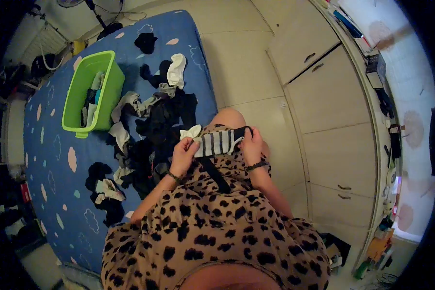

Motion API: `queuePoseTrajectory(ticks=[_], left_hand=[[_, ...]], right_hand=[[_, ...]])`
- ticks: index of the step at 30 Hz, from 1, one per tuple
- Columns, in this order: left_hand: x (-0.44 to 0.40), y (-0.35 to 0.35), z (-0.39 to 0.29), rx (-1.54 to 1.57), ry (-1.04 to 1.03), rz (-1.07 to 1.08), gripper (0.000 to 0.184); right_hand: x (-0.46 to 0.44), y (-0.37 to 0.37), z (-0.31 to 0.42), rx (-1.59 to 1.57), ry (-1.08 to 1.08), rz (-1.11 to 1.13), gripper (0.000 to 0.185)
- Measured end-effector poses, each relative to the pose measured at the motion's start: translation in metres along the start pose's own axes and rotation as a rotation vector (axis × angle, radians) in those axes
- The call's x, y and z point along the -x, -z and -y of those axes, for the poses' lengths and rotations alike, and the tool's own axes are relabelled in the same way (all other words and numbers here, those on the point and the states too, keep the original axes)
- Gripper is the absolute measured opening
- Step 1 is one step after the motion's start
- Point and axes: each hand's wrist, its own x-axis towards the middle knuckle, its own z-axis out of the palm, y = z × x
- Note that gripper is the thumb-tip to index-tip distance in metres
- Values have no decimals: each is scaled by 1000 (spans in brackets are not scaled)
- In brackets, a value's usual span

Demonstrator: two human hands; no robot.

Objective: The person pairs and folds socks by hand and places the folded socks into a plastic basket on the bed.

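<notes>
A grey and black striped sock (216, 144) is stretched flat above my lap. My left hand (181, 158) pinches its left end, while my right hand (252, 149) grips the dark end on the right. Behind my left hand shows a white sock (191, 131). Over the patterned dress on my lap lies a black strip (215, 175), perhaps another sock or a belt. To the left, a loose pile of mostly black and grey socks (152, 121) spreads over the bed, close to my left hand. How the fingertips fold around the fabric is partly hidden.
A green plastic basket (112, 89) with some rolled or folded fabric inside stands on the blue bed (75, 193). A white sock (177, 70) and a black bundle (146, 43) lie farther back. Pale cabinets (333, 96) line the right side, beyond the tiled floor (239, 63).
</notes>
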Motion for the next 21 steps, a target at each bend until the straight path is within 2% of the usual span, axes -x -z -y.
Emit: queuePoseTrajectory(ticks=[1, 3, 5, 9, 12, 14, 15, 17, 19, 21], left_hand=[[-8, 4, 10, 85, -2, -5, 14], [-18, 16, 19, 32, 21, 16, 13], [-23, 18, 21, 9, 69, 24, 14], [-27, 21, 13, 22, 123, 34, 14], [-37, 26, 42, -30, 79, 31, 14], [-46, 29, 66, -134, -105, 30, 18], [-41, 28, 52, -142, -18, 40, 22], [-35, 26, 43, -128, -23, 40, 23], [-34, 28, 37, -116, -30, 36, 26], [-44, 33, 28, 34, 335, 138, 35]], right_hand=[[-4, 1, -12, 150, 66, 29, 15], [-5, 3, -17, 300, 135, 55, 15], [2, 5, -6, 191, -74, 136, 15], [3, 6, -2, 118, -119, 97, 14], [-2, 11, -15, 169, -144, 130, 15], [-16, 19, -42, 377, 39, 98, 20], [-17, 20, -42, 379, 40, 99, 20], [-16, 20, -40, 492, 143, 59, 22], [-18, 23, -41, 406, 84, 67, 22], [-18, 22, -38, 322, 26, 79, 21]])
